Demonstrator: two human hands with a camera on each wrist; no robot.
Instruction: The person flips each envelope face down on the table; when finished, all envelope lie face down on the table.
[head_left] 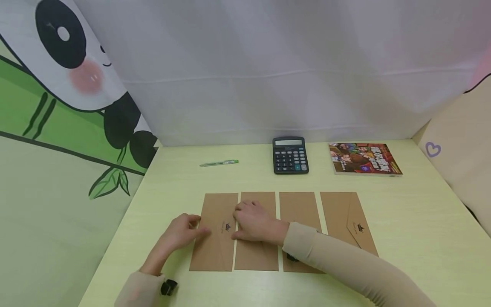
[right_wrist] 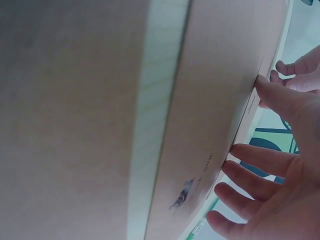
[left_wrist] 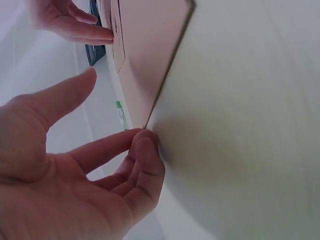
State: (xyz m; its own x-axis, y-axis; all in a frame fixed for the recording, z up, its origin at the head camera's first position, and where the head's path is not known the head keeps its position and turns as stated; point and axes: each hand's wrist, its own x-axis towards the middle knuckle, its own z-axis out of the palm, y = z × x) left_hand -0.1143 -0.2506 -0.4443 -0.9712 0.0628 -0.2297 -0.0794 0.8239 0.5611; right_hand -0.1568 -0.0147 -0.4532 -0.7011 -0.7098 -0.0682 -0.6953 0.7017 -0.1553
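Note:
Several brown kraft envelopes lie side by side in a row on the table. My left hand (head_left: 182,230) is at the left edge of the leftmost envelope (head_left: 215,251). In the left wrist view its fingertips touch that edge, bent a little, while the thumb (left_wrist: 75,95) stands apart. My right hand (head_left: 256,221) lies over the second envelope (head_left: 258,256), its fingertips along the gap beside the leftmost one. The right wrist view shows these fingers (right_wrist: 265,162) spread and fairly straight. The right forearm covers part of the third envelope (head_left: 301,207); the rightmost envelope (head_left: 337,213) shows a flap and crown print.
Behind the row lie a green pen (head_left: 219,163), a black calculator (head_left: 290,155) and a colourful book (head_left: 364,159). White cloth (head_left: 268,98) hangs at the table's back edge. A panda-painted panel (head_left: 76,140) stands on the left, a beige one (head_left: 464,170) on the right.

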